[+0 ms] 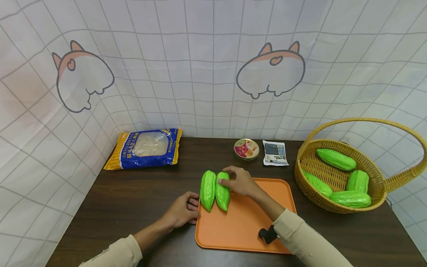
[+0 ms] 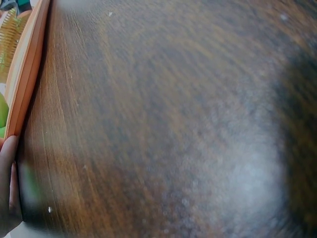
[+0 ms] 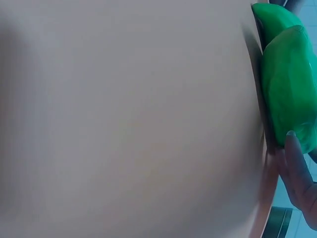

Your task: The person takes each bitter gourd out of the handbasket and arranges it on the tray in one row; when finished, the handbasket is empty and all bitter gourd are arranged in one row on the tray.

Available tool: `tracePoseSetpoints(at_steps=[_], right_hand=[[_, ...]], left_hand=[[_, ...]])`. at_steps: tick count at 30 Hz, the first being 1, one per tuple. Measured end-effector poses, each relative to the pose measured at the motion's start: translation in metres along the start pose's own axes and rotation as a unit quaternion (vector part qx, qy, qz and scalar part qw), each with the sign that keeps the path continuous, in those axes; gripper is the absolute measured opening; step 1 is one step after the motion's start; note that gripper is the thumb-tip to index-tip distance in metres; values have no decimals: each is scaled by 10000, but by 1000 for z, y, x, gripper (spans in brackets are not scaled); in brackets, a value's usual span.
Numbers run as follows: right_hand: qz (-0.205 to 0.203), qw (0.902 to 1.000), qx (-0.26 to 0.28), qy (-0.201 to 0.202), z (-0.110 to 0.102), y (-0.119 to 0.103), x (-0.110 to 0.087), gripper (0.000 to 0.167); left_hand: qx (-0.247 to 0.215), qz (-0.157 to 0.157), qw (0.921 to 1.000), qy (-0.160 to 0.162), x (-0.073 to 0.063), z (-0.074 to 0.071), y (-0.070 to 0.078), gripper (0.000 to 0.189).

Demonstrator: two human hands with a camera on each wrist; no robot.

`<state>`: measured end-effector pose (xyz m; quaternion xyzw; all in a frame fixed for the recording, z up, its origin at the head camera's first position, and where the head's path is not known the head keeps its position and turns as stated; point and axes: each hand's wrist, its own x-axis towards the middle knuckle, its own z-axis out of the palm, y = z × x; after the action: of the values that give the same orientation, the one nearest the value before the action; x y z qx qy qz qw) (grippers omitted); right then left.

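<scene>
Two ridged green bitter melons lie side by side at the upper left of an orange tray (image 1: pixel 247 230). My right hand (image 1: pixel 241 181) holds the right bitter melon (image 1: pixel 222 193) near its upper end, thumb on its near side. The right wrist view shows a fingertip against that bitter melon (image 3: pixel 290 89). The left bitter melon (image 1: pixel 208 189) lies close against it. At the tray's left rim, my left hand (image 1: pixel 181 210) grips the edge with curled fingers. In the left wrist view, its finger (image 2: pixel 7 158) touches the tray's outer wall (image 2: pixel 30 69).
A wicker basket (image 1: pixel 303 187) with a tall handle stands at the right, holding several more bitter melons. Behind the tray are a round tin (image 1: pixel 246 149) and a white printed packet (image 1: pixel 275 152). A blue and yellow pasta bag (image 1: pixel 146 148) lies at the back left.
</scene>
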<state>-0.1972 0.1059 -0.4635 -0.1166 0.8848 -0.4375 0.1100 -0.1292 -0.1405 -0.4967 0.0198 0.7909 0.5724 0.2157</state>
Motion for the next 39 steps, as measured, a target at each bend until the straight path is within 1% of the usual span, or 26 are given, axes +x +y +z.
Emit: tracePoseSetpoints(at_steps=[5, 9, 13, 16, 21, 25, 27, 30, 35, 39], right_hand=[[43, 10000, 21, -9, -4, 0, -2, 47], [51, 10000, 52, -43, -9, 1, -3, 49], [42, 10000, 17, -88, -19, 3, -4, 51], [-64, 9998, -119, -117, -31, 5, -5, 50], [-293, 9990, -278, -205, -61, 5, -12, 48], [-330, 9987, -165, -361, -90, 8, -21, 47], [-261, 9986, -134, -451, -105, 10, -27, 48], [-264, 9976, -186, -607, -129, 12, -36, 48], [-175, 9949, -235, -969, -167, 16, -50, 52], [-36, 9919, -284, -1236, -195, 21, -60, 50]], left_hand=[[24, 20, 10000, 6, 1, 0, -1, 63], [23, 22, 10000, 3, 1, 0, -1, 63], [16, 7, 10000, -4, 1, 1, 0, 63], [30, 13, 10000, -8, 0, 1, 0, 63], [20, 30, 10000, -13, -1, 1, 1, 63], [13, 31, 10000, -2, -1, 1, 1, 63], [20, 31, 10000, 7, -1, 1, 1, 63], [41, 67, 10000, 0, -2, 0, 1, 63], [70, 133, 9999, -24, -2, -1, 1, 62], [60, 136, 9999, -32, -3, 0, 1, 62]])
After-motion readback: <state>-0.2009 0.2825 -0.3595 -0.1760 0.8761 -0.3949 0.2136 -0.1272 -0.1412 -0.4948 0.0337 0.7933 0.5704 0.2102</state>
